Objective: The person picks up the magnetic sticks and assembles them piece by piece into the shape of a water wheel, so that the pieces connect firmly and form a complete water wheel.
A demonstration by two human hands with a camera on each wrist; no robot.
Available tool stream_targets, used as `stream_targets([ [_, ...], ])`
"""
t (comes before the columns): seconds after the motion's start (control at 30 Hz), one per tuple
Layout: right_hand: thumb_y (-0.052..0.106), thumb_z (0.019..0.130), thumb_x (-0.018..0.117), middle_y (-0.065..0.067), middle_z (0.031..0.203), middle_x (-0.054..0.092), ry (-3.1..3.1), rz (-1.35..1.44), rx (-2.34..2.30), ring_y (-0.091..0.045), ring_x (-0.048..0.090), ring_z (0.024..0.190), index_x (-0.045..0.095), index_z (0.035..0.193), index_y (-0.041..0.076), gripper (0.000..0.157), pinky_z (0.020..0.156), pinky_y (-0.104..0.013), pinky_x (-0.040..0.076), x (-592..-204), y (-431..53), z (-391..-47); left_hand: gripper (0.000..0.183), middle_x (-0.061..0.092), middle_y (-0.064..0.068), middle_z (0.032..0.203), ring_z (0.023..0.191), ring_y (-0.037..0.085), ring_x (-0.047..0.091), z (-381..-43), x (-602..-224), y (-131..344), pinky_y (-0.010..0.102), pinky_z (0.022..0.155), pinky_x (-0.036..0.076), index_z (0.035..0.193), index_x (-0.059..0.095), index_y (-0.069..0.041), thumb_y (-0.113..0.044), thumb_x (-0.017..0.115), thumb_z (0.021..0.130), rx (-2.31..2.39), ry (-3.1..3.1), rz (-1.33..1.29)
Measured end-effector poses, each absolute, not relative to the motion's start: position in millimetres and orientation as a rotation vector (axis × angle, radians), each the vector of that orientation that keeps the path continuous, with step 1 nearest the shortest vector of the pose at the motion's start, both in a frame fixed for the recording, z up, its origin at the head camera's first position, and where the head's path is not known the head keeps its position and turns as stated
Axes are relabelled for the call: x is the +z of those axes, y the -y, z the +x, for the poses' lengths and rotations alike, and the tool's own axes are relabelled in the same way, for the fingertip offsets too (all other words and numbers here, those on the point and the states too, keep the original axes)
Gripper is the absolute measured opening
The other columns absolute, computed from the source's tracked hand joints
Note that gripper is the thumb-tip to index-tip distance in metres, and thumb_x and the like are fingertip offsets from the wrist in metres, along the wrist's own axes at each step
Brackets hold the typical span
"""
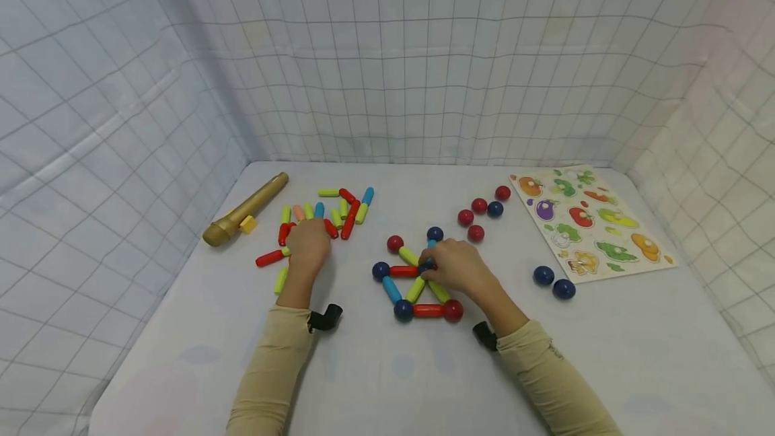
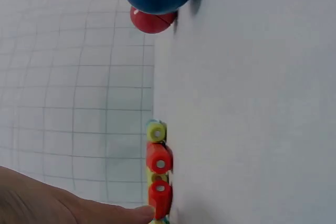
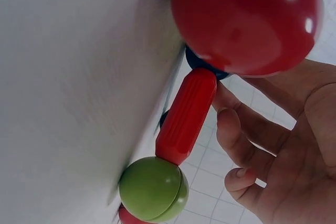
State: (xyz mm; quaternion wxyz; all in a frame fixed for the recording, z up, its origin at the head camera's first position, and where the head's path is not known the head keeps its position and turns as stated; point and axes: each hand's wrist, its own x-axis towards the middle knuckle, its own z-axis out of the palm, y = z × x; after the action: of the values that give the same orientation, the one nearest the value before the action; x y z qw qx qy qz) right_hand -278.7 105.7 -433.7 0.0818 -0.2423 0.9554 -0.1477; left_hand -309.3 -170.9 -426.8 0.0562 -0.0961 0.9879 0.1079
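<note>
- On the tabletop (image 1: 387,385) before me sits the rod-and-ball frame (image 1: 428,311); my right fingers (image 1: 445,261) pinch its central blue ball (image 1: 426,266).
- Among loose rods (image 1: 350,219), my left fingers (image 2: 115,213) touch a red rod (image 2: 159,193) (pinching or not, I can't tell).
- Rods look light, stiff, perhaps slippery: best gripped mid-length.

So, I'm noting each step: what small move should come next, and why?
Perhaps the left hand should lift the red rod at its fingertip: the right hand is at the ball-and-rod frame, whose far red ball and far blue ball have no rod directly between them.
</note>
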Motion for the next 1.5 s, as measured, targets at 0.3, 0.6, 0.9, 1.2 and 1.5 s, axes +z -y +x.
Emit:
stream_targets([
  [0.3,0.028,0.083,0.078,0.001,0.095,0.072,-2.854,-0.713,-0.443,-0.014,0.054,0.077,0.075,0.106,0.019,0.025,0.064,-0.024,0.045,-431,-105,-278,0.027,0.063,0.027,0.102,0.083,0.038,0.064,-319,-441,182,0.044,0.065,0.056,0.117,0.059,0.005,-0.01,0.053,0.095,0.315,-3.0,-0.413],
  [0.6,0.024,0.083,0.078,0.001,0.097,0.072,-2.831,-0.74,-0.464,-0.014,0.054,0.079,0.076,0.106,0.018,0.024,0.069,-0.024,0.048,-432,-105,-277,0.027,0.061,0.022,0.086,0.075,0.035,0.062,-315,-439,184,0.045,0.069,0.056,0.111,0.058,0.01,-0.012,0.051,0.097,0.272,-2.953,-0.364],
  [0.9,0.022,0.082,0.079,0.001,0.094,0.073,-2.821,-0.768,-0.477,-0.012,0.055,0.079,0.077,0.105,0.016,0.025,0.071,-0.024,0.049,-432,-105,-278,0.03,0.064,0.023,0.102,0.083,0.033,0.059,-307,-424,180,0.042,0.071,0.054,0.122,0.059,0.002,-0.009,0.052,0.095,0.341,-2.931,-0.22],
  [1.2,0.023,0.081,0.079,0.002,0.093,0.073,-2.808,-0.768,-0.489,-0.012,0.055,0.079,0.077,0.106,0.017,0.025,0.071,-0.023,0.05,-433,-104,-278,0.031,0.07,0.015,0.106,0.093,0.026,0.063,-297,-407,149,0.032,0.075,0.055,0.119,0.067,-0.003,-0.016,0.067,0.091,0.683,-2.793,0.193],
  [1.5,0.022,0.082,0.078,0.001,0.094,0.074,-2.81,-0.791,-0.458,-0.012,0.056,0.077,0.076,0.107,0.016,0.026,0.071,-0.022,0.05,-433,-103,-279,0.058,0.064,0.018,0.125,0.104,0.027,0.063,-304,-428,129,0.039,0.089,0.055,0.142,0.048,-0.005,-0.024,0.068,0.09,0.774,-2.673,0.179],
])
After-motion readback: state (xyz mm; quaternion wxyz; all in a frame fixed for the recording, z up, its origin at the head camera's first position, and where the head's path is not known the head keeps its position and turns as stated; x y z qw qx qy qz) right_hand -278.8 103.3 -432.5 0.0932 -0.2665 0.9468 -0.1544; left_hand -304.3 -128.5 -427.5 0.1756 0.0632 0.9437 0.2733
